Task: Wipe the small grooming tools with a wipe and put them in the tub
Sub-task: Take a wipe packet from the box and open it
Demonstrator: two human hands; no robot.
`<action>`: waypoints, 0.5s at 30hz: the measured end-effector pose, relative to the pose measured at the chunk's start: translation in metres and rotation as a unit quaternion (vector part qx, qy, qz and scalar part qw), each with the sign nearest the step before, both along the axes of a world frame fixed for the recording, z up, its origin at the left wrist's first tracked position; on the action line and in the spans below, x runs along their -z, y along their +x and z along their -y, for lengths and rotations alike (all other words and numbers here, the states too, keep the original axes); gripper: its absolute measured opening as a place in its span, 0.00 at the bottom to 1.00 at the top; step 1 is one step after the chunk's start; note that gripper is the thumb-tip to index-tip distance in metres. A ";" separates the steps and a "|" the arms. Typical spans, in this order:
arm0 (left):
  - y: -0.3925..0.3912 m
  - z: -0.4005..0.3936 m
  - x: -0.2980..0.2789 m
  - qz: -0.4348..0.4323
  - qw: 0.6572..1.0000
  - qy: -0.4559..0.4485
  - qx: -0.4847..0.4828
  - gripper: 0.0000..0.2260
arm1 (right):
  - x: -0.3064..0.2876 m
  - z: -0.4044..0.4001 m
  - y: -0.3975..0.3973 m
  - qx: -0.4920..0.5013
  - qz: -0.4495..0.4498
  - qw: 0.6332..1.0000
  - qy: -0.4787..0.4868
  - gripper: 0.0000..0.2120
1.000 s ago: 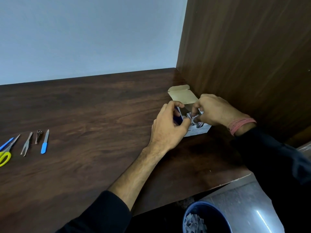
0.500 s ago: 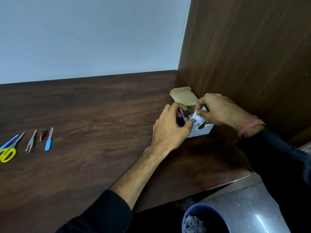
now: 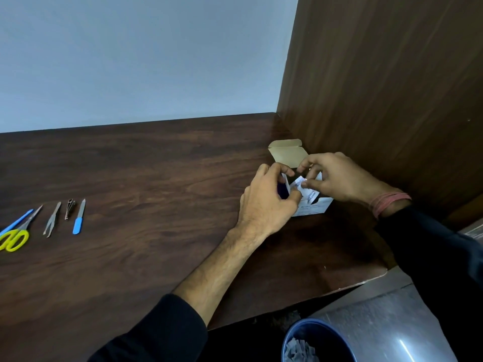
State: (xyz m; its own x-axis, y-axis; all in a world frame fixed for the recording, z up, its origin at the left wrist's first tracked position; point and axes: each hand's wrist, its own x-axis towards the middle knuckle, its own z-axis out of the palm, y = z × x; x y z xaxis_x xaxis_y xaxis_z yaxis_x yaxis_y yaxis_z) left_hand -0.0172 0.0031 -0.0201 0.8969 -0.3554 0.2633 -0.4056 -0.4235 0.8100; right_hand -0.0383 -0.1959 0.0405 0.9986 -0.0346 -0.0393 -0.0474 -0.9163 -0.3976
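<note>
A small white wipe box [image 3: 312,206] with its cardboard flap [image 3: 287,151] open stands at the table's right end, by the wooden side panel. My left hand [image 3: 266,202] grips the box's left side. My right hand [image 3: 337,178] pinches a white wipe sachet [image 3: 300,184] just above the box opening. Far left on the table lie the grooming tools in a row: yellow-handled scissors [image 3: 14,237], a blue-handled tool [image 3: 15,222], tweezers [image 3: 52,219], a nail clipper [image 3: 70,208] and a blue-handled nail file [image 3: 79,218].
The dark wooden table [image 3: 146,194] ends at a wooden side panel [image 3: 386,87] on the right and a pale wall behind. Below the table's front edge stands a blue bin [image 3: 311,335] holding scraps of paper.
My right hand has drawn the wipe sachet up out of the box. The left hand has kept its hold on the box.
</note>
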 end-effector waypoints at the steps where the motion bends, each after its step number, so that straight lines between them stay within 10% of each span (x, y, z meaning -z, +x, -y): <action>1: 0.000 0.000 0.000 0.000 1.000 0.001 0.001 0.15 | 0.001 0.001 0.000 0.007 0.006 1.000 0.010 0.16; 15: -0.003 0.003 -0.001 -0.024 0.997 -0.077 -0.006 0.17 | -0.009 0.005 -0.002 0.095 0.212 0.971 0.050 0.08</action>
